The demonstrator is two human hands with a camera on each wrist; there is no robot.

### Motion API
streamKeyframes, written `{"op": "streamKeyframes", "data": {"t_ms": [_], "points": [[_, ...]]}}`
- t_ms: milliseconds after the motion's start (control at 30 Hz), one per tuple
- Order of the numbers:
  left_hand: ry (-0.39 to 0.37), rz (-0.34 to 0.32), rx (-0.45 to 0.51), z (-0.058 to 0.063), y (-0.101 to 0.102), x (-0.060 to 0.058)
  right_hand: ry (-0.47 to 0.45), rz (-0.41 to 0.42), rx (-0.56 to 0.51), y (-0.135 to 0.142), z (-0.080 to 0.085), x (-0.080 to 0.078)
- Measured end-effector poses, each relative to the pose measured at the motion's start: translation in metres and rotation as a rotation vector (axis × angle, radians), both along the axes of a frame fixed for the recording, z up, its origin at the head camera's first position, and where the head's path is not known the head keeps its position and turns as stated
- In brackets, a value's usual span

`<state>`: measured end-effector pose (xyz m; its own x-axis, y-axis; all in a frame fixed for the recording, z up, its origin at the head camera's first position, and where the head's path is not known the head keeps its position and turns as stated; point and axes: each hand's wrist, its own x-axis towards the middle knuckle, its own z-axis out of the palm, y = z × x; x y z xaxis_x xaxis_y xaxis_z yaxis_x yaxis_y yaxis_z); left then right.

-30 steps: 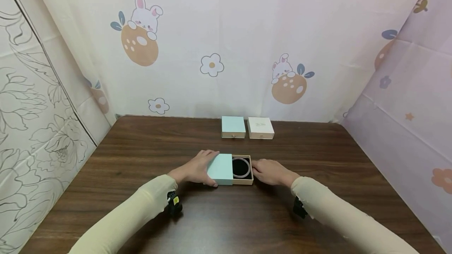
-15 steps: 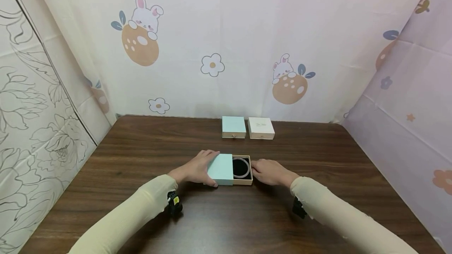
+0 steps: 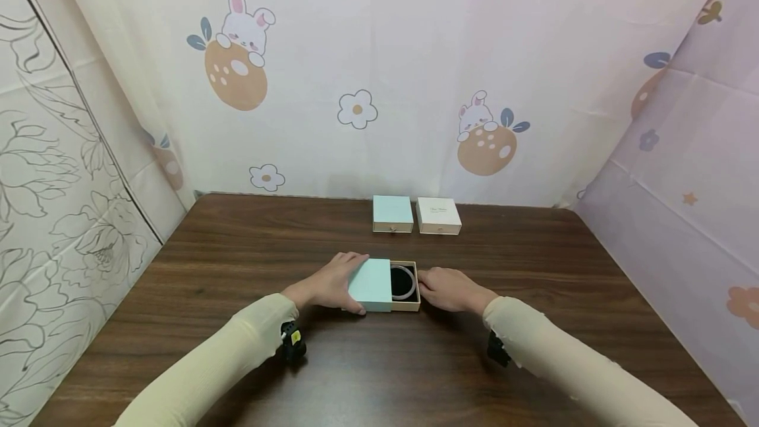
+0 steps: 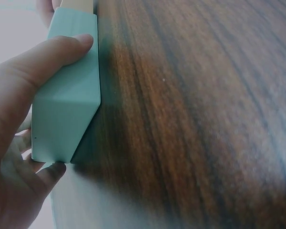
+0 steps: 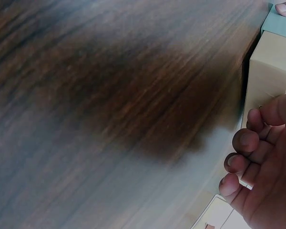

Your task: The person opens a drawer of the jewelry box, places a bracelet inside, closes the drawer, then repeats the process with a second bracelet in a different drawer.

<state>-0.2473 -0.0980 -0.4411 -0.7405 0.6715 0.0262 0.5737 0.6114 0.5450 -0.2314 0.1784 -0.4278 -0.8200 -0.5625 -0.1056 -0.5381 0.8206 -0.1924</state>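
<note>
A mint-green jewelry box (image 3: 370, 285) lies on the table with its cream drawer (image 3: 405, 306) partly out to the right. Inside the drawer, a pale bangle (image 3: 413, 282) rests on black padding, its left edge under the sleeve. My left hand (image 3: 332, 283) grips the sleeve from the left, thumb along the front side and fingers at the far side. At the drawer's right end is my right hand (image 3: 452, 289). Its thumb and index finger pinch together at the drawer's front face in the right wrist view, largely covering the small pull there; the other fingers are curled.
Behind, near the table's far edge, stand a second mint box (image 3: 392, 211) and a white box (image 3: 439, 214), side by side and closed. A printed curtain (image 3: 356, 38) hangs beyond the wooden table (image 3: 379, 374).
The drawer has slid slightly left into the sleeve, covering more of the bangle. My right hand has moved left with it, while my left hand stays in place on the sleeve.
</note>
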Motion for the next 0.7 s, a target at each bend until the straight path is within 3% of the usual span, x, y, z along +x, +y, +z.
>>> {"op": "streamKeyframes", "data": {"t_ms": [700], "points": [[0.000, 0.001, 0.002, 0.001, 0.000, 0.000, -0.012, 0.009, 0.008, -0.015, 0.001, -0.001]]}}
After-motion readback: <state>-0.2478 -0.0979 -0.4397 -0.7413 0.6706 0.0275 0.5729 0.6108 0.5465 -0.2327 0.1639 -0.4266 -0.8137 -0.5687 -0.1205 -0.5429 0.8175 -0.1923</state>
